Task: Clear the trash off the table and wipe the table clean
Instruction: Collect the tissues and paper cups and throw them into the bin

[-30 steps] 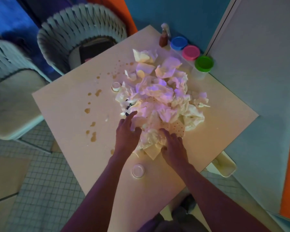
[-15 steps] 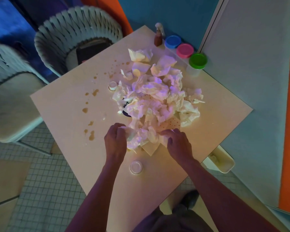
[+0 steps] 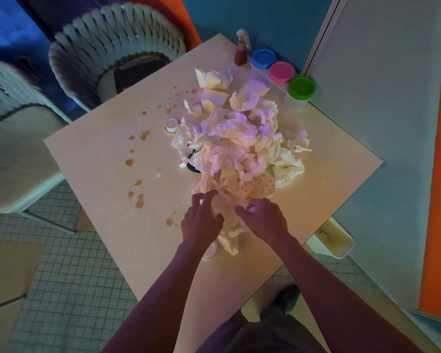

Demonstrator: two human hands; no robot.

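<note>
Dim, coloured light falls on a pale square counter [image 3: 329,174] heaped with crumpled paper trash [image 3: 239,146]. At the heap's near edge, the left hand [image 3: 201,220] rests on the paper with fingers spread and bent; the right hand [image 3: 264,220] beside it curls its fingers into the paper. Brown spills [image 3: 139,200] dot the counter left of the heap. Beyond the heap stand three lidded tubs [image 3: 281,72] and a small bottle [image 3: 241,50].
</note>
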